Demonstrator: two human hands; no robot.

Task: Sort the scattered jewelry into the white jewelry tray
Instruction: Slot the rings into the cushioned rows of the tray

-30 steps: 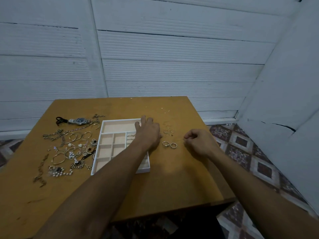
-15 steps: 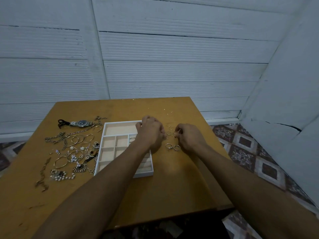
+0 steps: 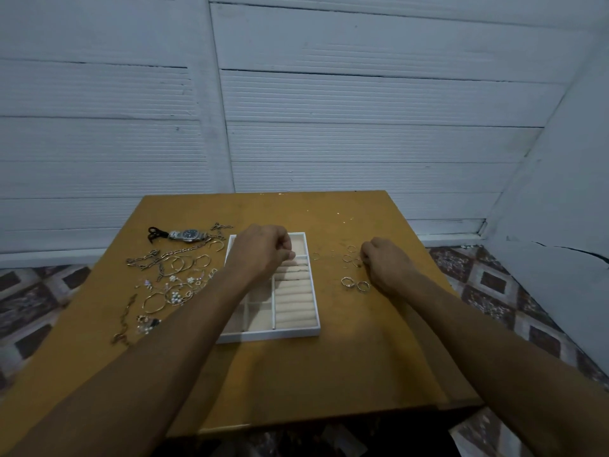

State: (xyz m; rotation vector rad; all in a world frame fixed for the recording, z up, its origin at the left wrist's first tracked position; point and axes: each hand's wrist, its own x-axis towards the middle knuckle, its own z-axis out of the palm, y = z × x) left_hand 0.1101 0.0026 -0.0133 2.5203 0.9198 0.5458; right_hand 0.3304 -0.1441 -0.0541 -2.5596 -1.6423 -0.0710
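Note:
The white jewelry tray (image 3: 270,334), with beige compartments and ring rolls, lies at the table's middle. My left hand (image 3: 263,252) hangs over the tray's far end with its fingertips pinched together, apparently on a small ring that I can barely make out. To the right of the tray, my right hand (image 3: 385,265) has its fingers curled and pinches one of the thin loose rings (image 3: 349,253). Two thicker silver rings (image 3: 354,284) lie just in front of that hand. My left forearm hides the tray's left compartments.
A heap of bangles, chains and earrings (image 3: 174,278) spreads left of the tray, with a wristwatch (image 3: 189,234) at its far end. The wooden table (image 3: 296,374) stands against a white panelled wall. Patterned floor tiles show on both sides.
My left hand went from lying flat on the tray to the rings at the right, curled, then drew back over the tray. My right hand moved forward to the loose rings.

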